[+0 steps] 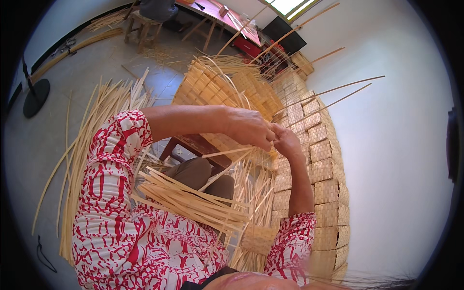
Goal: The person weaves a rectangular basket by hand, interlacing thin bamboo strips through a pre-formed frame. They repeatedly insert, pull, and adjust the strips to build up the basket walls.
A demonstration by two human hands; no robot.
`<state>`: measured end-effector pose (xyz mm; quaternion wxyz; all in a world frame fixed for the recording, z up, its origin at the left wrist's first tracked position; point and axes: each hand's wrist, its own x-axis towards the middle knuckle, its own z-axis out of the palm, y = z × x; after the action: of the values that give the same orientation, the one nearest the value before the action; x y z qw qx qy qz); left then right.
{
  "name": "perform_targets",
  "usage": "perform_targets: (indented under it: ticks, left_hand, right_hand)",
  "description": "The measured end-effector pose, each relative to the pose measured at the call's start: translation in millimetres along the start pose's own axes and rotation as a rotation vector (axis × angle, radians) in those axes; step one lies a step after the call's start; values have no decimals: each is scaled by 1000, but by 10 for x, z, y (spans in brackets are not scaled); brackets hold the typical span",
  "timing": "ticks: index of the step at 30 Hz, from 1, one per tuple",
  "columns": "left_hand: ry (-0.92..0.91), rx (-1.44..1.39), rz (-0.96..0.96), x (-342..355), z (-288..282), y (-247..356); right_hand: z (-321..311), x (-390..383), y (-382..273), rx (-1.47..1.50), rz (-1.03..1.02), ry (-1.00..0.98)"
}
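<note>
My left hand (249, 127) and my right hand (286, 140) meet in front of me, fingers closed and pinched together around a thin bamboo strip, mostly hidden by the fingers. Behind them, a woven bamboo panel (197, 86) stands tilted over a dark wooden stool (195, 143). A pale strip (231, 83) arches along the panel and passes out of sight behind my left hand. Across my lap lies a loose bundle of flat bamboo strips (193, 200), its ends fanning out toward the right.
Stacked woven bamboo boxes (325, 169) line the white wall at right. Long strips (99, 118) spread over the floor at left, near a round black stand base (36, 98). Farther back, a person (158, 8) sits on a wooden stool (143, 28) by a pink-topped table (232, 19).
</note>
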<state>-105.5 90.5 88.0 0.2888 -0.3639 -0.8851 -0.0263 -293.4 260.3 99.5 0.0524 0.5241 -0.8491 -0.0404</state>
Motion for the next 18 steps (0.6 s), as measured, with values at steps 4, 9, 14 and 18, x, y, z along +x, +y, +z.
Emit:
perform_targets:
  ticks: [4,9,14,18]
  left_hand:
    - [60,-68,1,-78,-18,-43]
    - [-59,-208,-151,29,-124,-210]
    - [489,85,-396,484,-393,-807]
    - [1284,447,-526,151,-1577,-1202]
  right_hand:
    - [-259,-131,-181,165,96,-83]
    - [-89,-446,162,531,-326,243]
    - [308,-616,533,953,115,407]
    - [738,-186,377,1173,56,469]
